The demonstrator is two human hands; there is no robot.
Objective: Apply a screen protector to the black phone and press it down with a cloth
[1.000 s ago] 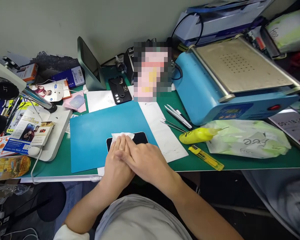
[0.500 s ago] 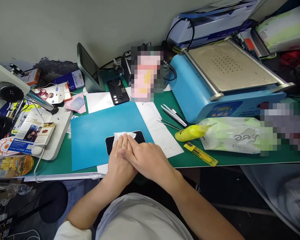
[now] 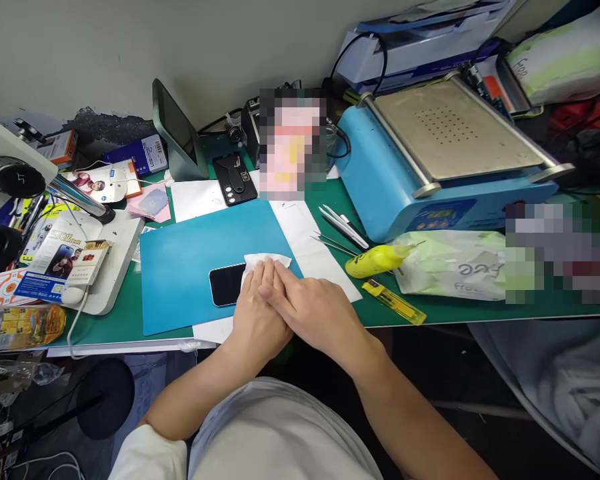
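Phone point(image 3: 226, 285) lies flat on the blue mat point(image 3: 190, 250), dark face upward; its left part is exposed, while its right part is hidden beneath the hands and a white tissue point(image 3: 260, 259). The tissue shows past the fingertips and beyond the phone's far edge; its thickness and any dampness cannot be told. Left hand point(image 3: 261, 313) is laid flat, fingers straight and set close together, bearing on the tissue. Right hand point(image 3: 317, 310) rests across the left, thumb over its back, adding weight from above; whether its other fingers curl cannot be determined. In this inspector's judgement, the step in hand, pressing the tissue to the dark face, is best done with load spread along the whole length of the fingers rather than at the tips, and eased near the rim, where uneven force could tip or slide the phone. Tissue should lie under every finger, so that no bare skin meets the face. The mat appears to offer level support. To the right, on the green worktop point(image 3: 130, 328), lie tweezers point(image 3: 336, 245) and a yellow bottle point(image 3: 375, 261) with a needle tip, both pointed items and best given a wide berth by the right forearm.
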